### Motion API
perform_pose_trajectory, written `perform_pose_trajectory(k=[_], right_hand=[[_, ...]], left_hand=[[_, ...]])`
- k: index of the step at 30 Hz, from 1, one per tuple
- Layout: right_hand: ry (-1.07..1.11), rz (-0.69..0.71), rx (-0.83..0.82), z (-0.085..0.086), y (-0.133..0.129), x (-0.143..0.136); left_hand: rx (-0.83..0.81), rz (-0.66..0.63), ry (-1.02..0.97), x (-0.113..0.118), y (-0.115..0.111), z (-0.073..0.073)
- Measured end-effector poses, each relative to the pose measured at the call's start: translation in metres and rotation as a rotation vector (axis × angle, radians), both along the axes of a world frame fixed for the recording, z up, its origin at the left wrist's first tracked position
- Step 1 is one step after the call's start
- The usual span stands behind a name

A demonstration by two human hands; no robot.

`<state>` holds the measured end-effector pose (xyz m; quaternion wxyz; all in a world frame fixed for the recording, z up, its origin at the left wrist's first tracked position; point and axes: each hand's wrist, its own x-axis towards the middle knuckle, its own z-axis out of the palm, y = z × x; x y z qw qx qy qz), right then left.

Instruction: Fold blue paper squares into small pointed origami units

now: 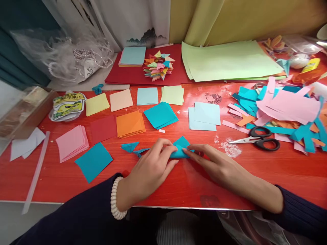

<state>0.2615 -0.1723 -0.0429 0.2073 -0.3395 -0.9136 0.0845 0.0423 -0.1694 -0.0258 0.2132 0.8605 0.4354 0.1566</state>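
A small teal paper square (182, 142), partly folded with its lower edge turned up, lies on the red table in front of me. My left hand (153, 166) pinches the left end of the fold between thumb and fingers; a cream coiled band circles that wrist. At the right end, my right hand (219, 165) grips the same paper, its fingers pointing left. Folded teal paper pieces (129, 147) sit just behind my left hand, partly hidden by it. Left of that hand lies a flat teal square (93, 162).
Stacks of coloured squares, such as orange (130, 124) and pink (72, 143), spread across the table (199, 190). Black-handled scissors (258, 139) lie right, beside a heap of paper scraps (288, 105). A spiky folded-paper ornament (158, 66) stands behind. A clear strip (37, 170) overhangs the front edge.
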Motion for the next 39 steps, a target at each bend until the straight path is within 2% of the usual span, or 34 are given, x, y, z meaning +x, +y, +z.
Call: perform_pose_trajectory(k=[3, 6, 13, 18, 23, 33, 39], right_hand=[[0.005, -0.008, -0.006, -0.004, -0.001, 0.0], [0.023, -0.037, -0.008, -0.008, -0.003, 0.002], [0.002, -0.016, -0.12, -0.012, -0.005, 0.009], [-0.013, 0.03, -0.028, -0.008, -0.005, 0.009], [-0.055, 0.12, 0.002, 0.001, -0.004, 0.007], [-0.066, 0.055, 0.039, 0.003, -0.007, 0.003], [-0.061, 0.011, 0.076, -0.004, -0.006, -0.002]], left_hand=[[0.178, -0.072, 0.126, -0.003, -0.002, -0.003], [0.271, -0.121, 0.173, -0.005, -0.001, -0.007], [0.234, -0.062, 0.202, -0.007, 0.004, -0.008], [0.252, -0.072, 0.192, -0.007, 0.002, -0.008], [0.161, -0.113, 0.2, -0.005, 0.001, -0.01], [0.165, -0.105, 0.202, -0.004, 0.0, -0.014], [0.26, -0.093, 0.27, -0.001, 0.001, -0.018]])
